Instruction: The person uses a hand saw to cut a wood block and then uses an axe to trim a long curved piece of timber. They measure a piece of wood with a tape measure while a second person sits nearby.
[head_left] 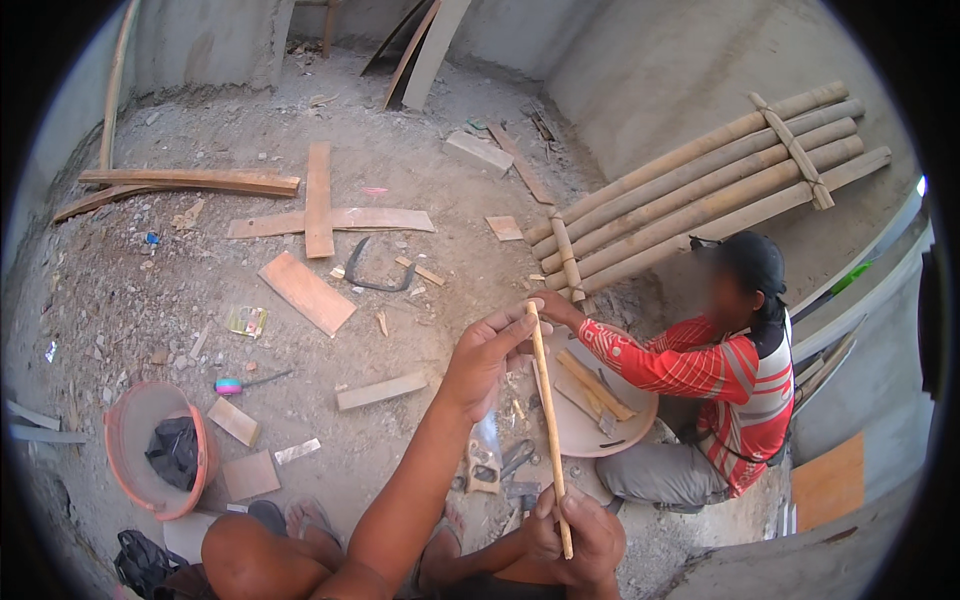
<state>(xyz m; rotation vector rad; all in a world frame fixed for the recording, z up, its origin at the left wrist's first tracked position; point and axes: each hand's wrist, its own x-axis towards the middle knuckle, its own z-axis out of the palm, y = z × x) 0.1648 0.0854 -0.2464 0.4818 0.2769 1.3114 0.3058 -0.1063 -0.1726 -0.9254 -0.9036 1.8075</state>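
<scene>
A thin, pale wooden stick point(548, 420) stands nearly upright in front of me, held at both ends. My left hand point(492, 352) grips its upper end between thumb and fingers. Lower down, my right hand point(577, 535) is closed around the bottom end, whose tip sticks out below the fingers. Beside the stick lies a pale round basin point(640, 412) with strips of wood point(595, 385) in it. A saw point(484, 455) and pliers point(517, 457) rest on the ground under my left forearm.
A co-worker in a red shirt point(725, 365) sits at the right, one hand close beyond my left hand. Bamboo poles tied together point(700, 195) lean on the wall. Boards point(318, 200), a dark curved metal frame point(378, 272) and an orange bucket point(125, 450) lie about on the rubble.
</scene>
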